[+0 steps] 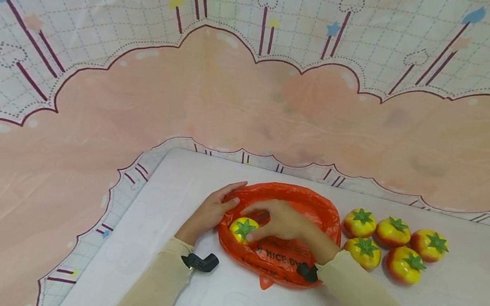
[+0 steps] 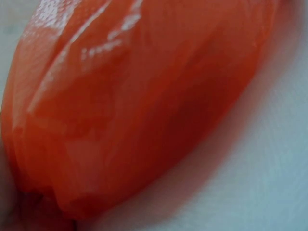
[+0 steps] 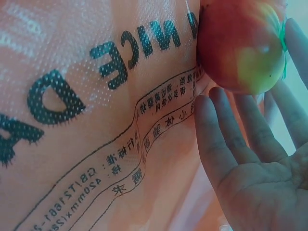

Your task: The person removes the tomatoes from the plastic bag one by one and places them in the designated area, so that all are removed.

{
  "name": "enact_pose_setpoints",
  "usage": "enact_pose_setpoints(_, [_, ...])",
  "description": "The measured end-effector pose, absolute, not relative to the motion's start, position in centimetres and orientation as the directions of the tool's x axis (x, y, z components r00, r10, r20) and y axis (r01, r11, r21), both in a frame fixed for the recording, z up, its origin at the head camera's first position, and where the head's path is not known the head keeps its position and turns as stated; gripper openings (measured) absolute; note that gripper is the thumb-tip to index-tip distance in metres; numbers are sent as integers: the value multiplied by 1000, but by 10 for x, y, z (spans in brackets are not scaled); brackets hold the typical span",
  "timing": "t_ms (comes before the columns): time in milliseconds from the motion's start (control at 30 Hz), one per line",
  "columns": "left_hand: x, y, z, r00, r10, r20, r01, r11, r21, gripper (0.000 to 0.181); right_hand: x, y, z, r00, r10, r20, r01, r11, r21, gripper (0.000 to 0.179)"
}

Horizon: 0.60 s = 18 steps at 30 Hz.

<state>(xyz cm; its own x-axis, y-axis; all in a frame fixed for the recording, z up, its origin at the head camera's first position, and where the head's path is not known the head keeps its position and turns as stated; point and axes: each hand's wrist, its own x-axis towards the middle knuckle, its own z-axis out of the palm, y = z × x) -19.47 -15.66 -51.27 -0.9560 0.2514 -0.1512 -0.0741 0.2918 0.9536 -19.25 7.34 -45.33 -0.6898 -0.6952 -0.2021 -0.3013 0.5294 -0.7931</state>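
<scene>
A red plastic bag (image 1: 287, 193) with dark printing lies spread on the table, its mouth facing up. At its left edge my left hand (image 1: 210, 210) grips the rim; in the left wrist view, part of that hand shows at the lower left against the bag (image 2: 120, 120). Inside the bag's left side sits a yellow-and-red tomato-like fruit (image 1: 241, 230) with a green star-shaped top. My right hand (image 1: 284, 221) reaches over the bag to this fruit, thumb right at its side. The right wrist view shows the right hand (image 3: 260, 178) with extended, spread fingers beside the fruit (image 3: 243, 53).
Several similar yellow-and-red fruits (image 1: 393, 232) stand in two rows right of the bag, close to the right forearm. The white table (image 1: 469, 302) meets a patterned curtain (image 1: 252, 110) at its back and left edges.
</scene>
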Motion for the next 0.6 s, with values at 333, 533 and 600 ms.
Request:
enact_pose_setpoints(333, [-196,-157,-514,-956,257,-141,-62,294,954,47,-193,73,-455,-690,-697,-196,-311,530,-789,47])
enact_pose_setpoints(533, [-197,-157,-514,-956,256,-144,-65,294,954,46,-193,72,-455,-695,-690,-202,-309,541,-782,45])
enact_pose_setpoints(600, [-197,-157,-515,-956,256,-142,-64,291,955,46,-193,72,-455,-696,-689,-202,-313,544,-779,45])
